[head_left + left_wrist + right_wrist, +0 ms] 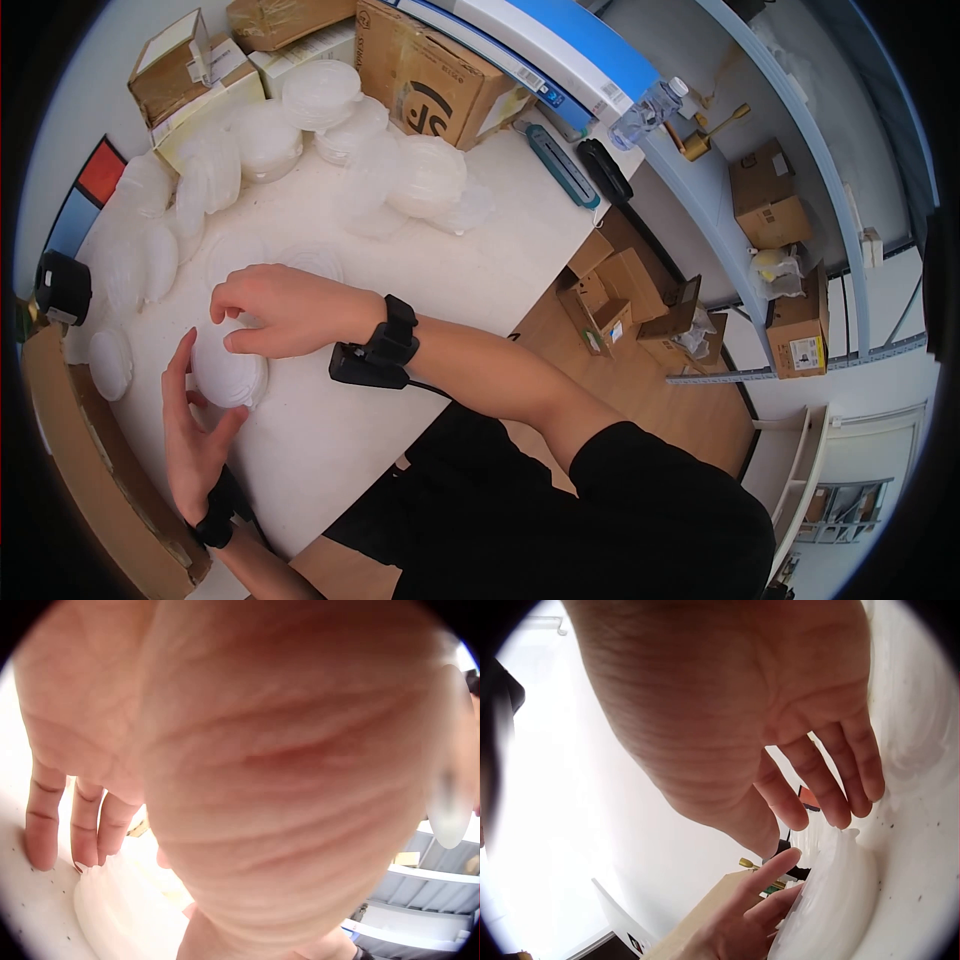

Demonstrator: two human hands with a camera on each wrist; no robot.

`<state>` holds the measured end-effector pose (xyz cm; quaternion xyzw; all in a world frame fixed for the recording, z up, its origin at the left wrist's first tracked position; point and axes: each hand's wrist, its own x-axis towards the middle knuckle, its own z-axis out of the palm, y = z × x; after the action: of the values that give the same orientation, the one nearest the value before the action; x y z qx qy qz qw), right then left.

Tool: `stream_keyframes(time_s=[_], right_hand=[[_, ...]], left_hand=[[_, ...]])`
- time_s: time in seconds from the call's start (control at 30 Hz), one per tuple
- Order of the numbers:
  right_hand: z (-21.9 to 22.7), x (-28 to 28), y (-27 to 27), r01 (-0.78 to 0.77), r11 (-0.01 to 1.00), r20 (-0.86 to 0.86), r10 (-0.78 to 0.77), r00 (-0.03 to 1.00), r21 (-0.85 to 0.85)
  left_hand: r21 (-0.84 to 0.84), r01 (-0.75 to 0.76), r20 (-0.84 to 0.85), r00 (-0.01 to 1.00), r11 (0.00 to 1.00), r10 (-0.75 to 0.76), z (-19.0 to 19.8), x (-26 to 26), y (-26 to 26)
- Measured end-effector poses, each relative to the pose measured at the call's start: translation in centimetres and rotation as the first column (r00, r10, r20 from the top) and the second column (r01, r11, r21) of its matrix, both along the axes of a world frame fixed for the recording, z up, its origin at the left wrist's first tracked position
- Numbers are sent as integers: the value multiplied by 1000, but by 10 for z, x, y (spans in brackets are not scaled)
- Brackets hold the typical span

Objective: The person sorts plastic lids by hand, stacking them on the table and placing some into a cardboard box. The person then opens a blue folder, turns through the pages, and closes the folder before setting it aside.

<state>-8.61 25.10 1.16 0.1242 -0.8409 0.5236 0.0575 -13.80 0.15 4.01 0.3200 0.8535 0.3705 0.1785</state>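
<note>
A stack of round, translucent white plastic lids [232,372] lies on the white table between the two hands. My left hand [195,440] is at its near left side, thumb and fingers spread along the rim. In the left wrist view, several nearly straight fingers [88,825] reach down beside the stack [124,911]. From the far side comes my right hand [300,310], its thumb over the lids. The right wrist view shows loosely extended fingertips [841,817] right at the small tab on the rim of the stack [840,892].
More lids in piles [265,140] cover the far side of the table, with one stray lid [110,365] at left. Cardboard boxes [430,80] line the back. A long cardboard piece [95,460] edges the left. A plastic bottle [648,112] is at the far right.
</note>
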Motion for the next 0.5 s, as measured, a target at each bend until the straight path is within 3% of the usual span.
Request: stream_keyframes(time_s=[0.5], right_hand=[[-8,-3,-7,5,999,-30,-6,1000,-41]], left_hand=[[29,-27,37,999,999,26,-7,-8,-4]])
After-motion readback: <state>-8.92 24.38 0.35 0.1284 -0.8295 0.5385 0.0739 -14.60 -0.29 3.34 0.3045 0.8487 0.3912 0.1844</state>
